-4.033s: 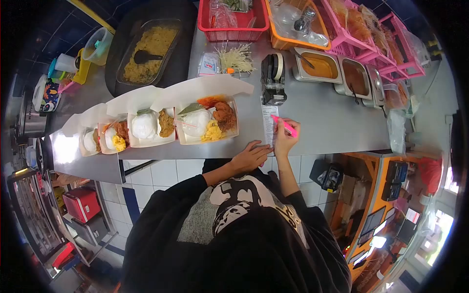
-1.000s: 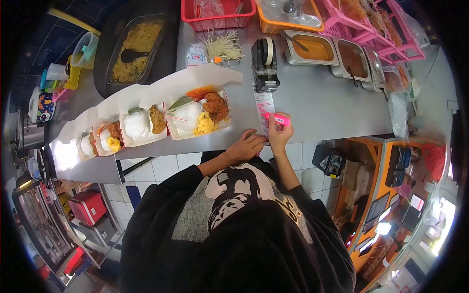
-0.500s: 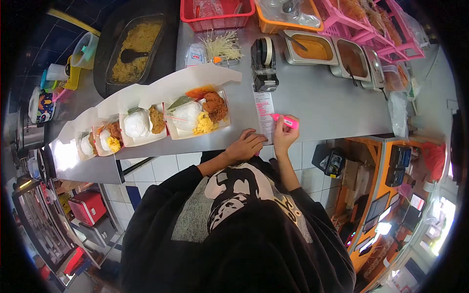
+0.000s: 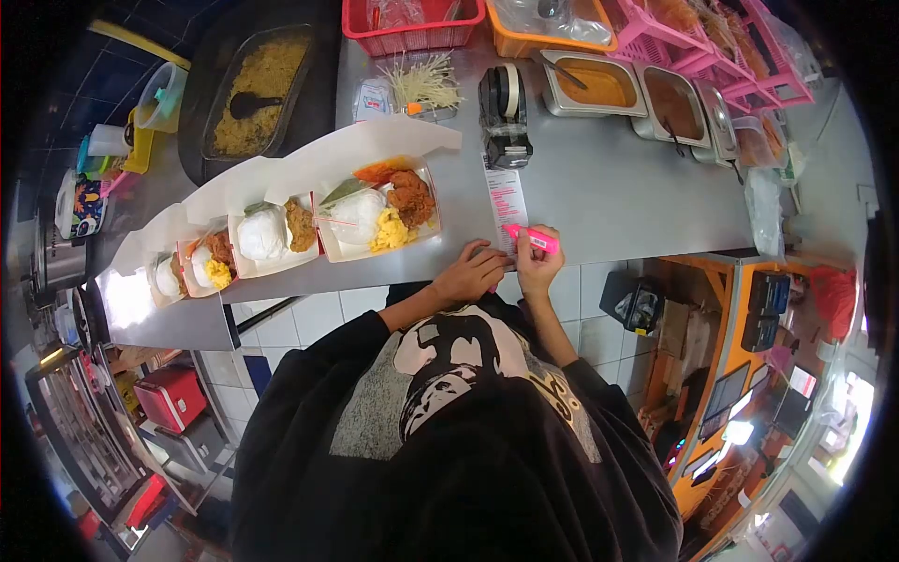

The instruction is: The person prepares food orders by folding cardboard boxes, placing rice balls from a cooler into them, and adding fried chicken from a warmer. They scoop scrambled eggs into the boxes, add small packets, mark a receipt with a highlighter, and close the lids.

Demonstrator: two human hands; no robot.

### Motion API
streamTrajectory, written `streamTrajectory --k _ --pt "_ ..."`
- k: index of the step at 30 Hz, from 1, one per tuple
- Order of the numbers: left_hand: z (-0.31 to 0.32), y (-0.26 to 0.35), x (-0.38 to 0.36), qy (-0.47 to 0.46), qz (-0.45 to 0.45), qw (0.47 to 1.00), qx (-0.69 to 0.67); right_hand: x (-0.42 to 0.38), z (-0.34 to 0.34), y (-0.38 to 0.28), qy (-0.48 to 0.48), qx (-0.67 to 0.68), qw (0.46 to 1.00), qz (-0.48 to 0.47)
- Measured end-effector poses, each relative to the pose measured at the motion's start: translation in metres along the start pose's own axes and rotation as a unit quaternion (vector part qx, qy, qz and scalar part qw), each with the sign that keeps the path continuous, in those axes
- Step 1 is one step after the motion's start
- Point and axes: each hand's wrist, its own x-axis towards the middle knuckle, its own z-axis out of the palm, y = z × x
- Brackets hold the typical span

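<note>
My right hand (image 4: 538, 264) is closed around a pink highlighter (image 4: 536, 239). The highlighter slants to the left, its tip at the lower part of a long printed receipt (image 4: 507, 199) that carries several pink marked lines. At the receipt's near end, by the counter edge, my left hand (image 4: 470, 274) rests with its fingers curled; a small pink piece, like the highlighter's cap, shows under it. Just beyond the receipt sits a black tape dispenser (image 4: 506, 112). Left of it stands an open food box (image 4: 335, 245) with rice, fried chicken and scrambled egg.
More open boxes of rice (image 4: 264, 234) line up to the left. A black tray of yellow food (image 4: 262, 94) stands behind them. At the back are a red basket (image 4: 417, 37), an orange basket (image 4: 552, 42) and steel sauce pans (image 4: 595, 86). Pink racks (image 4: 693, 42) stand at the back right.
My right hand and the highlighter have moved down the receipt toward me and slightly left. My left hand has stayed almost in place, its fingers shifted slightly.
</note>
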Motion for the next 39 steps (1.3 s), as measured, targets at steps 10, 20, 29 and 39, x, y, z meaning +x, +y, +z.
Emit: streamTrajectory --k 10,20,29,39 --pt "0.001 0.0 0.0 0.006 -0.003 1.0 -0.014 0.007 -0.007 0.006 0.095 -0.065 0.993 -0.011" --pt "-0.003 0.002 0.002 -0.005 -0.008 1.0 0.005 0.005 0.001 -0.005 0.003 -0.076 0.991 -0.112" --pt "0.001 0.0 0.002 0.023 0.001 1.0 0.0 0.001 -0.005 0.008 0.036 -0.011 0.999 -0.024" --pt "0.004 -0.001 -0.001 0.032 0.002 0.999 -0.031 -0.001 -0.015 0.011 -0.005 -0.017 1.0 0.001"
